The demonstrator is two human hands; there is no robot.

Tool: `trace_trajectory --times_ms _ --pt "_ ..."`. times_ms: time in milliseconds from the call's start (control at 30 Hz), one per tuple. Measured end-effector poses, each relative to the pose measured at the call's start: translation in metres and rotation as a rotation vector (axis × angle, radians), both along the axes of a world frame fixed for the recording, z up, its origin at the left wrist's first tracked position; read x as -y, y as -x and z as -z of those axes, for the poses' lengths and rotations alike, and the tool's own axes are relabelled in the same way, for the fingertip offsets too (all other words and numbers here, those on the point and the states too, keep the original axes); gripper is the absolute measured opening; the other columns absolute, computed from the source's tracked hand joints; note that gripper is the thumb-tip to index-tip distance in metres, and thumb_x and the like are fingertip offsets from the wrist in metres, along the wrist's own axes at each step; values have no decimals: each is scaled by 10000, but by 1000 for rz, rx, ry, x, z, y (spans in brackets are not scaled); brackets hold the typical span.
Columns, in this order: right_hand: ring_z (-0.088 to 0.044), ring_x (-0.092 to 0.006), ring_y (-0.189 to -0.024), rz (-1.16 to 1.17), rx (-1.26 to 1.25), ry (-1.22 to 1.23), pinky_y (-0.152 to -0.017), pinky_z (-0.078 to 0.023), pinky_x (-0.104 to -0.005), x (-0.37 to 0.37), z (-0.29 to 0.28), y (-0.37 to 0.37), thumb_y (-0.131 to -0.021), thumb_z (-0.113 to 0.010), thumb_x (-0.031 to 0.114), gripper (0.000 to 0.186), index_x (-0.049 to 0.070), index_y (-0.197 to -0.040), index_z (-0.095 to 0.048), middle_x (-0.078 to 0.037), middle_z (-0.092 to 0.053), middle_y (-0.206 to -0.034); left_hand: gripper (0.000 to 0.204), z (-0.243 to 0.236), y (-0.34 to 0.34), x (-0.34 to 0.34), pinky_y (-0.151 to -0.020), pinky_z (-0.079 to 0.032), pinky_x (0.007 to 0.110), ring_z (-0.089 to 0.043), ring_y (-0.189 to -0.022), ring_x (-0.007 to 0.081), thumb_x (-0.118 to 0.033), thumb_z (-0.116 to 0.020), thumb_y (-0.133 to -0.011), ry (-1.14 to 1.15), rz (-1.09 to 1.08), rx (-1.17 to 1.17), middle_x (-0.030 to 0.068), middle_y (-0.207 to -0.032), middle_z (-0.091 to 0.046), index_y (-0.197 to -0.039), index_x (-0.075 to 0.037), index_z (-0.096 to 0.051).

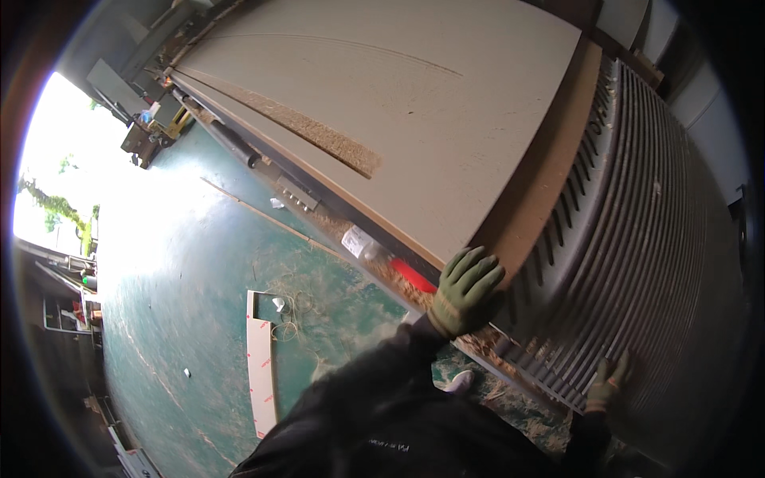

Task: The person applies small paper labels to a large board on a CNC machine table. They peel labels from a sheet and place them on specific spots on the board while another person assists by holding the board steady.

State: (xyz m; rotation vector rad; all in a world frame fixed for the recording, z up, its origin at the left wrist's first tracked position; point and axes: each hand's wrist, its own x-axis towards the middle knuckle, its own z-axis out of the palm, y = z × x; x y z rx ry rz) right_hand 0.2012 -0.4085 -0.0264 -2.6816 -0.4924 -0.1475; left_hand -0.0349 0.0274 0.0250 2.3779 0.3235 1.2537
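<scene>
My left hand (466, 291) in an olive glove rests at the near corner of a large pale board (398, 119), fingers stretched out over its edge and over the brown board (558, 183) beneath. My right hand (607, 382), also gloved, is at the lower right on the dark ribbed metal surface (653, 239), its fingers apart. A strip of rough chipboard surface (335, 147) shows along the pale board's left side. Just left of my left hand, a red object (410, 275) and a clear plastic item (362, 247) lie on the sawdust-strewn ledge below the board edge.
A green floor (175, 334) holds a long pale panel strip (261, 366), a thin wooden batten (263, 215) and scraps. Equipment (139, 135) stands at the upper left beside a bright opening (52, 159); racks (68, 303) line the left. My shoe (458, 382) shows below the machine edge.
</scene>
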Motion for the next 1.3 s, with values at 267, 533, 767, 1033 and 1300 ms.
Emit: trace_trajectory --times_ms 267,533,767,1033,1300 --pt "-406 -453 -1454 -229 320 754 -1212 -330 -526 -2 -43 1 -1030 -568 239 555 73 -1552 -475 -240 -472 -1557 641 4 72 -148 -1197 -317 610 -451 -1437 468 -153 -719 -860 0 -425 -127 206 -1469 -568 -1447 -12 -501" --pt "-415 -463 -1442 -248 294 890 -1205 -336 -542 -12 -80 9 -1032 -572 272 536 65 -1521 -501 -252 -482 -1541 446 3 60 -169 -1209 -308 594 -624 -1274 359 -231 -796 -799 121 -388 -299 117 -1215 -732 -1211 -84 -709" --pt "-423 -471 -1431 -248 263 918 -1198 -340 -556 -17 -97 12 -1033 -576 300 525 57 -1495 -524 -262 -491 -1527 240 -2 52 -170 -1219 -321 552 -683 -1168 314 -214 -783 -813 212 -426 -265 86 -1068 -763 -1029 -112 -754" --pt "-432 -481 -1419 -238 255 907 -1190 -346 -572 -24 -99 13 -1034 -580 333 517 48 -1464 -550 -274 -501 -1510 270 4 54 -172 -1208 -312 550 -702 -1108 310 -214 -813 -765 259 -359 -262 89 -1035 -762 -1001 -102 -747" --pt "-442 -490 -1407 -197 304 805 -1183 -351 -588 -25 -74 14 -1036 -584 366 515 39 -1433 -576 -285 -511 -1494 323 -12 54 -175 -1153 -367 555 -693 -1103 333 -225 -829 -734 200 -378 -327 103 -1077 -744 -1010 -84 -736"
